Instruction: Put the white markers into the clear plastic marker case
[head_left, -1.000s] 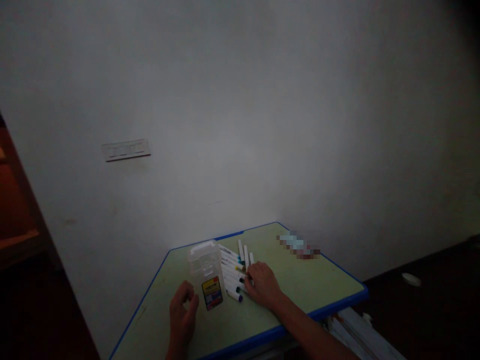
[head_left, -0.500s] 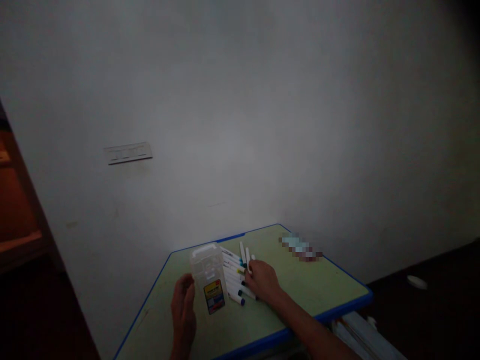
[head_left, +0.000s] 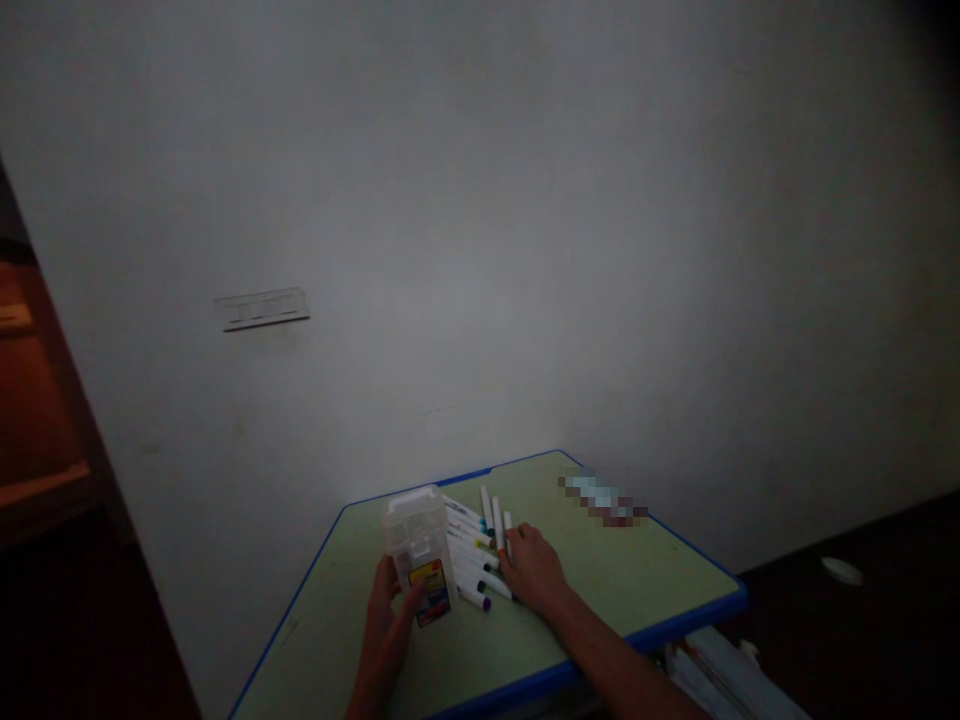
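A clear plastic box (head_left: 414,538) with a white handle and a coloured label stands on the left part of the table. My left hand (head_left: 391,615) is closed around its lower left side, thumb across the front by the label. Several white markers (head_left: 469,575) with coloured ends lie in a heap just right of the box. My right hand (head_left: 534,570) is over the right side of this heap, its fingers curled and closed on a white marker (head_left: 508,522); the fingertips are partly hidden. Two more white markers (head_left: 497,515) lie close to those fingers.
The pale green table (head_left: 630,570) has a blue edge and its far side is near a grey wall (head_left: 525,250). A blurred-out item (head_left: 600,497) lies by the table's right edge. Below, on the right, are pale items (head_left: 720,665) under the tabletop.
My left hand has moved right and closed around the box, its thumb now over the front. My right hand has shifted slightly right and down at the markers.
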